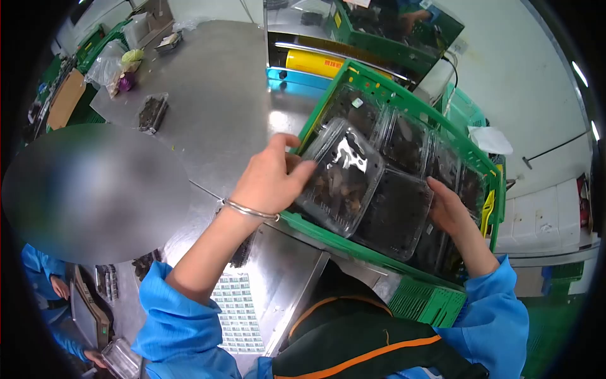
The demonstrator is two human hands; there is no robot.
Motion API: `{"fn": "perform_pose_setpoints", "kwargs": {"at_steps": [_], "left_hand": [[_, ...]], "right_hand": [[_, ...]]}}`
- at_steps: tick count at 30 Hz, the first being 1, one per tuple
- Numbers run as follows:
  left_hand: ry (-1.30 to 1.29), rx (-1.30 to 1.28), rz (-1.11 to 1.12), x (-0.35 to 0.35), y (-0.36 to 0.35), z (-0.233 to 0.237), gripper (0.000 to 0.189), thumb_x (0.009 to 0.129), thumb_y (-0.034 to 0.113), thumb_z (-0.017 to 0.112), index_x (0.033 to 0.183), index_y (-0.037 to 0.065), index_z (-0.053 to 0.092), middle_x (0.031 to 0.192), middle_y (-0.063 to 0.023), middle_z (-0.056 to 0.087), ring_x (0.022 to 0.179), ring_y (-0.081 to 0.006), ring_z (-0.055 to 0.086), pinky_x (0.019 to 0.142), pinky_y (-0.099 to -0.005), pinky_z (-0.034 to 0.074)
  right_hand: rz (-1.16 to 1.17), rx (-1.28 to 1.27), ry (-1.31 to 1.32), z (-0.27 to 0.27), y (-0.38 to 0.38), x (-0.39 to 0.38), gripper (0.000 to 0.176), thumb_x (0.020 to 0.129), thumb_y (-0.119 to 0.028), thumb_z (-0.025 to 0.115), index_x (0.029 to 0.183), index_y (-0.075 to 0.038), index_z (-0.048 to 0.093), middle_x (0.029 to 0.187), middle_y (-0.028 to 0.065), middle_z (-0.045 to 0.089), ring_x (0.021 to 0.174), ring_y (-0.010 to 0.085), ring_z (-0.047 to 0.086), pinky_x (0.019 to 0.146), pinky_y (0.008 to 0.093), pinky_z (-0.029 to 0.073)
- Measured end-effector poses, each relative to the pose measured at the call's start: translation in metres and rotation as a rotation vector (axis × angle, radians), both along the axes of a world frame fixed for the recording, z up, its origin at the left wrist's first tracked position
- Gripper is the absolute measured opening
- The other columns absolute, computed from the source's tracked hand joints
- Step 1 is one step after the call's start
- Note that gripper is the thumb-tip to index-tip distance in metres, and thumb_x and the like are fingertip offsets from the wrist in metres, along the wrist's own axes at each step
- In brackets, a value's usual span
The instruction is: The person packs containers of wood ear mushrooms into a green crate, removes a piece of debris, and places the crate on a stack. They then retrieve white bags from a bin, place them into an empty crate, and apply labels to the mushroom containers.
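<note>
A green crate (315, 232) holds several clear plastic boxes with dark contents. One clear plastic box (341, 180) with brownish pieces lies tilted on top at the crate's left end. My left hand (271, 177), a bangle on its wrist, is at that box's left edge, thumb against the side and fingers partly curled. Beside it is a darker plastic box (394, 215), seated lower. My right hand (451, 208) is at this box's right edge, fingers extended and reaching down; some fingertips are hidden. Further plastic boxes (404, 142) fill the crate's back row.
A steel table (214, 76) spreads to the left, with another filled box (153, 112) and vegetables (129, 69) on it. A label sheet (237, 309) lies near me. Behind the crate stands a machine with a yellow roll (312, 63). Another person's hand (60, 287) shows lower left.
</note>
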State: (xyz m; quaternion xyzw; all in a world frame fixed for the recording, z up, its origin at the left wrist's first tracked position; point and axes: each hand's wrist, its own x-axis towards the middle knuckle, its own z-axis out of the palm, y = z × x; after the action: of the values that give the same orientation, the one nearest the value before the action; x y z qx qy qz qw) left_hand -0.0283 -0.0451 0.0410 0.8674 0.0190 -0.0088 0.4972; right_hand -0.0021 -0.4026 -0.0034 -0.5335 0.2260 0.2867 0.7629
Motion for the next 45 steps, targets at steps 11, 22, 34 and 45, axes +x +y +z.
{"fn": "perform_pose_setpoints", "kwargs": {"at_steps": [11,22,34,45], "left_hand": [[0.56,0.742,0.446,-0.134,0.186,-0.193,0.088,0.067,0.059,0.061,0.132,0.006,0.033,0.131,-0.0228,0.036,0.123,-0.0401,0.031,0.097,-0.0566,0.025],[0.479,0.327,1.17,-0.311,0.349,-0.223,0.072,0.064,0.058,0.068,0.087,-0.009,0.055,0.084,-0.0195,0.06,0.08,-0.0279,0.057,0.071,-0.0371,0.045],[-0.2,-0.673,0.516,-0.156,0.187,-0.019,0.046,0.087,0.036,0.051,0.12,0.003,0.05,0.114,-0.0062,0.055,0.095,-0.0148,0.057,0.078,-0.0268,0.046],[0.111,-0.154,-0.371,-0.033,-0.231,-0.047,0.037,0.079,0.016,0.064,0.108,0.0,0.047,0.093,-0.0087,0.06,0.081,-0.0142,0.06,0.069,-0.0287,0.05]], "right_hand": [[0.772,0.06,-0.621,0.041,0.151,-0.095,0.044,0.081,-0.003,0.057,0.122,-0.002,0.041,0.118,0.012,0.044,0.101,0.017,0.051,0.086,0.0322,0.043],[0.407,-0.321,0.029,-0.153,0.38,-0.122,0.041,0.069,-0.026,0.073,0.095,-0.006,0.05,0.084,0.0032,0.056,0.068,0.013,0.049,0.056,0.0267,0.039],[0.163,0.068,-0.663,0.072,0.109,-0.092,0.061,0.072,-0.019,0.058,0.127,-0.005,0.035,0.099,0.0078,0.052,0.076,0.0168,0.054,0.066,0.027,0.047],[0.136,-1.327,-0.436,0.02,-0.16,-0.187,0.062,0.084,-0.016,0.053,0.133,0.006,0.023,0.13,0.0253,0.037,0.121,0.0314,0.038,0.1,0.0355,0.03]]}}
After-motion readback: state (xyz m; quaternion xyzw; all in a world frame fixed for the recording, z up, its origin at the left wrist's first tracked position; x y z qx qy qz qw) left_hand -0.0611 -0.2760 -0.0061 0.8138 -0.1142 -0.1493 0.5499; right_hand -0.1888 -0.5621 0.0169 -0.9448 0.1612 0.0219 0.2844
